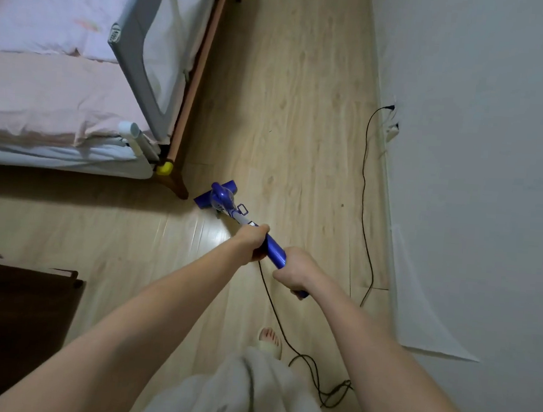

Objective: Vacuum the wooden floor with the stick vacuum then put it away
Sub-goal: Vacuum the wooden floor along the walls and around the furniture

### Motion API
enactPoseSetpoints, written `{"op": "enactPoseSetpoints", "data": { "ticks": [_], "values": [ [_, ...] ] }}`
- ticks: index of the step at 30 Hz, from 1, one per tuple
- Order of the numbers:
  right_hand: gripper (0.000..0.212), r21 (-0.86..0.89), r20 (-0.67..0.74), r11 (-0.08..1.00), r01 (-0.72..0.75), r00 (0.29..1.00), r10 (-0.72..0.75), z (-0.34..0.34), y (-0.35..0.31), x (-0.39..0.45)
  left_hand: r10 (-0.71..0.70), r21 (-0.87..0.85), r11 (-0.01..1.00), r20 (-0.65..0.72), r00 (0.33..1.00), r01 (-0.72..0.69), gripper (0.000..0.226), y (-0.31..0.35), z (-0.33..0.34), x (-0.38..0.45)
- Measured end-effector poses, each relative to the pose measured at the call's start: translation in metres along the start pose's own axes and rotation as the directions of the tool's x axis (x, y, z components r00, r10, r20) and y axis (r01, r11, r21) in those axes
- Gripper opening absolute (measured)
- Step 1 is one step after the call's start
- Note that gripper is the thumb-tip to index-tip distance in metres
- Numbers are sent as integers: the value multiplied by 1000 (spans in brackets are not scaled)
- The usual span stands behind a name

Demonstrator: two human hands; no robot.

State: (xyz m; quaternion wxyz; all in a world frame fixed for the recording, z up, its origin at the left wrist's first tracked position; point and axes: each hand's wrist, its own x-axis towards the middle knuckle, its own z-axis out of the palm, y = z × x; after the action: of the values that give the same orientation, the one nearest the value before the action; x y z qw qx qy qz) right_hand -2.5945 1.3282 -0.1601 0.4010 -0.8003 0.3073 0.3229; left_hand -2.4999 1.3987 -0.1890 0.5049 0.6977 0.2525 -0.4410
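Blue plastic makes up the stick vacuum, which is held at a slant by both hands, its floor head set down on the wooden floor just beside the dark wooden leg at the corner of the bed. The left hand is wrapped round the blue tube lower down, fingers curled tightly about it. The right hand is closed round the upper end of the handle, knuckles up, with the blue tip of the handle seen beneath it. A black power cord is seen dropping from the handle, lying in loose coils on the floor near a slippered foot, and running along the floor to a socket low on the white wall. A yellow corner guard is fitted on the bed frame above the leg, and a grey mesh bed rail is mounted along the mattress edge. A small label is visible on the rail's upper corner, but its writing cannot be read. No brand marking can be made out on the vacuum. A dark piece of furniture is seen at lower left.
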Motion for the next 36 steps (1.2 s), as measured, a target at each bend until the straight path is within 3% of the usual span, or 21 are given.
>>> {"op": "enactPoseSetpoints", "data": {
  "ticks": [6,13,18,27,33,36],
  "values": [
    [25,54,-17,998,24,1000,-23,-19,-11,0,51,-17,999,-5,999,-51,16,18,5,17],
    [17,125,-29,992,34,999,-30,-15,-55,-28,81,64,994,100,992,-88,6,35,-32,7],
    [23,220,11,975,25,1000,-28,7,-103,5,95,73,992,74,993,-101,8,61,-74,32],
    [17,200,20,980,0,1000,-4,-2,-147,103,48,73,996,79,996,-54,9,125,-106,100],
    [30,233,27,972,-32,999,27,15,-185,135,22,38,999,104,994,-26,6,155,-139,131],
    [26,239,13,970,-28,1000,26,12,-195,139,37,50,998,116,993,-43,4,163,-145,134]
  ]
}}
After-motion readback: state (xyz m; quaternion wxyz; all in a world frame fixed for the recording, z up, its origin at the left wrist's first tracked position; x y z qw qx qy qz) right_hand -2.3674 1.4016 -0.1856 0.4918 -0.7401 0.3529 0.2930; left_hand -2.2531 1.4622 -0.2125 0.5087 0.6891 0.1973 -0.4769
